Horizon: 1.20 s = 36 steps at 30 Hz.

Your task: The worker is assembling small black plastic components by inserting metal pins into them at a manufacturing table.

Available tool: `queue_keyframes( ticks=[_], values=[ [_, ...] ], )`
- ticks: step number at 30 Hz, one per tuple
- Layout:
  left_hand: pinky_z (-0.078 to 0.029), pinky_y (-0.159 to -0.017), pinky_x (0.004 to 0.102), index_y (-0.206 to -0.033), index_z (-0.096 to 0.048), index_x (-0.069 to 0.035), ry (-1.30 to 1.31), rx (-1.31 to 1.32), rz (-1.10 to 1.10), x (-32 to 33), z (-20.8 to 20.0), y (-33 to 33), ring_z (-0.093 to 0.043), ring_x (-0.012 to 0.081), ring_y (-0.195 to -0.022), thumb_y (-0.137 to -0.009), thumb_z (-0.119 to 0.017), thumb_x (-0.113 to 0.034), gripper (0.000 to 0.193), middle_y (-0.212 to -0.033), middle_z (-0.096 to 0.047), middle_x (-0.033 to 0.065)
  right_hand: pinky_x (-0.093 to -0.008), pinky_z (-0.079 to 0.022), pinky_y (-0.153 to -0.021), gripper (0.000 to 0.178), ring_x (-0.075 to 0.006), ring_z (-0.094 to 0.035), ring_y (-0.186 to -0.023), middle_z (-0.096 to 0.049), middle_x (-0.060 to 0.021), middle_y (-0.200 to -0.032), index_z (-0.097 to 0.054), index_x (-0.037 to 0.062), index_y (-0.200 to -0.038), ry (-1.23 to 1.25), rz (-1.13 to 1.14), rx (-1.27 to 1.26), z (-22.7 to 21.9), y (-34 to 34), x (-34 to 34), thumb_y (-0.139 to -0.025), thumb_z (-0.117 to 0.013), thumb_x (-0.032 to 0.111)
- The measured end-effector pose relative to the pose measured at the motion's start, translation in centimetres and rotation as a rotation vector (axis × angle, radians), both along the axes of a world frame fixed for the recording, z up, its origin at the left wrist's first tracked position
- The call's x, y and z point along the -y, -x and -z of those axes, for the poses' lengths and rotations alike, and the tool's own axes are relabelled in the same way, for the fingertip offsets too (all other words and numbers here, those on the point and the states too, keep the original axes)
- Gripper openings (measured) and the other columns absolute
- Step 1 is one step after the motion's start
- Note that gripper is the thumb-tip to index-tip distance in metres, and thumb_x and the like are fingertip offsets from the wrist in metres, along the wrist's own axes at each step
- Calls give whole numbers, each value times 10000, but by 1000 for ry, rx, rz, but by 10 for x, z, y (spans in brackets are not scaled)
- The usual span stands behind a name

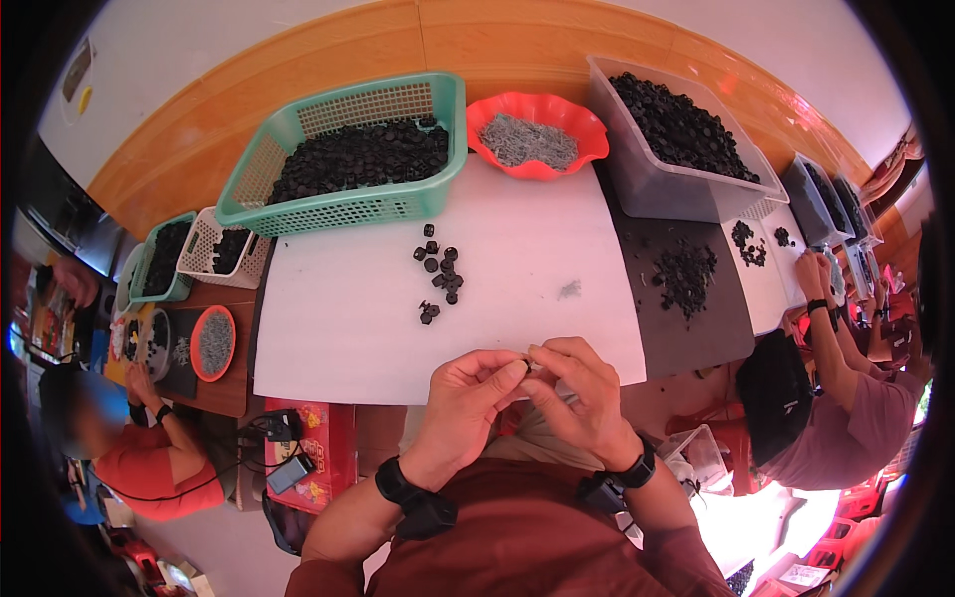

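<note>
My left hand (pixel 470 398) is closed in a pinch on a small black plastic part (pixel 526 366), held just over the near edge of the white work sheet (pixel 338 328). Fingertips of my right hand (pixel 577 390) press together right beside that part; whatever they hold is too small to make out. Beyond my hands, several black round parts (pixel 431 265) lie loosely grouped on the sheet. A small patch of thin metal pins (pixel 569 290) lies to their right.
At the back stand a green basket (pixel 338 212) of black parts, a red scalloped bowl (pixel 537 171) of metal pins and a clear bin (pixel 676 199) of black parts. More black pieces (pixel 684 277) cover a dark mat at right. People work on both sides.
</note>
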State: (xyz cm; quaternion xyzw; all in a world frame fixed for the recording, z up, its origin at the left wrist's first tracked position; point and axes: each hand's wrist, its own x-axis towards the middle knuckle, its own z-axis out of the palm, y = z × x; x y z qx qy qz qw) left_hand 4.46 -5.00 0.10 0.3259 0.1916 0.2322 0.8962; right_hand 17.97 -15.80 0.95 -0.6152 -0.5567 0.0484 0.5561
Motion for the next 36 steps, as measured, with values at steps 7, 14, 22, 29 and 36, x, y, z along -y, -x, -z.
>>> queue_keyframes(
  ticks=[7,14,22,29,36],
  values=[
    [-560,-723,284,-1080,-678,2,-46,-40,35,0,-2,1,-710,166,-916,-989,-658,-84,127,-1022,-729,104,-278,-548,-547,389,-176,-664,-662,-655,-111,-1010,-678,15,-1128,-39,39,122,7,-1,-4,-764,-813,2],
    [-545,-659,249,-1072,-616,-28,-41,-56,97,-4,-6,3,-718,161,-897,-1001,-643,-91,99,-1020,-717,88,-286,-550,-554,378,-183,-666,-661,-649,-110,-1005,-661,6,-1152,-10,-16,119,6,-3,-4,-795,-783,5],
    [-575,-871,315,-1191,-622,-14,21,-34,103,-5,-11,2,-697,180,-1007,-1005,-615,-72,195,-1099,-698,88,-293,-552,-571,422,-190,-674,-669,-652,-116,-1026,-646,18,-1225,12,-53,94,7,-4,-3,-822,-772,22],
    [-566,-924,351,-1238,-628,-18,69,-15,106,-5,-8,2,-683,187,-1053,-1022,-598,-113,239,-1116,-691,87,-282,-526,-550,333,-155,-656,-635,-679,-101,-1001,-665,52,-1145,11,-20,-19,5,-2,-6,-835,-785,58],
    [-572,-912,344,-1187,-634,-21,131,-18,84,-3,-9,1,-684,181,-1026,-1028,-600,-134,198,-1106,-687,91,-284,-521,-553,231,-145,-640,-633,-677,-97,-973,-692,38,-1057,-65,-29,-64,6,-3,-8,-844,-783,37]
  ],
)
